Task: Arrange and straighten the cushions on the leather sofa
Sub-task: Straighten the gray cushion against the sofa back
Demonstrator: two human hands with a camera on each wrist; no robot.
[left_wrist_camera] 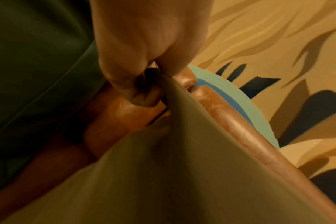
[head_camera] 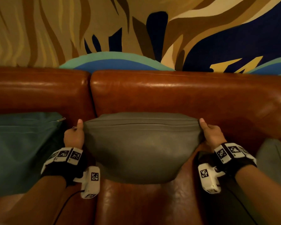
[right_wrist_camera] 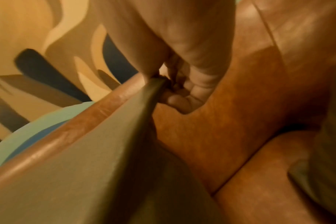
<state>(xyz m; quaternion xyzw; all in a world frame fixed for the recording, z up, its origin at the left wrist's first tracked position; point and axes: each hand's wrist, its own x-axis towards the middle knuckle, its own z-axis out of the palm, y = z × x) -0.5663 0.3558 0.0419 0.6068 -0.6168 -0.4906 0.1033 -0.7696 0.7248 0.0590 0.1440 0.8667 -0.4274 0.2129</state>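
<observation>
A grey cushion [head_camera: 141, 146] stands upright on the brown leather sofa [head_camera: 169, 95], its top edge leaning on the backrest. My left hand [head_camera: 75, 135] pinches its upper left corner, thumb pointing up, and my right hand [head_camera: 211, 135] pinches its upper right corner. In the left wrist view my left hand [left_wrist_camera: 144, 84] has curled fingers clamped on the grey cushion [left_wrist_camera: 163, 174] at its corner tip. In the right wrist view my right hand [right_wrist_camera: 175, 87] grips the grey cushion [right_wrist_camera: 86, 174] the same way. The cloth is stretched taut between both hands.
A teal cushion [head_camera: 21, 148] with a zip pull leans against the backrest to the left. Another grey cushion [head_camera: 274, 159] lies at the far right. A painted mural wall [head_camera: 136, 30] rises behind the sofa. Bare seat leather [head_camera: 144, 203] lies in front.
</observation>
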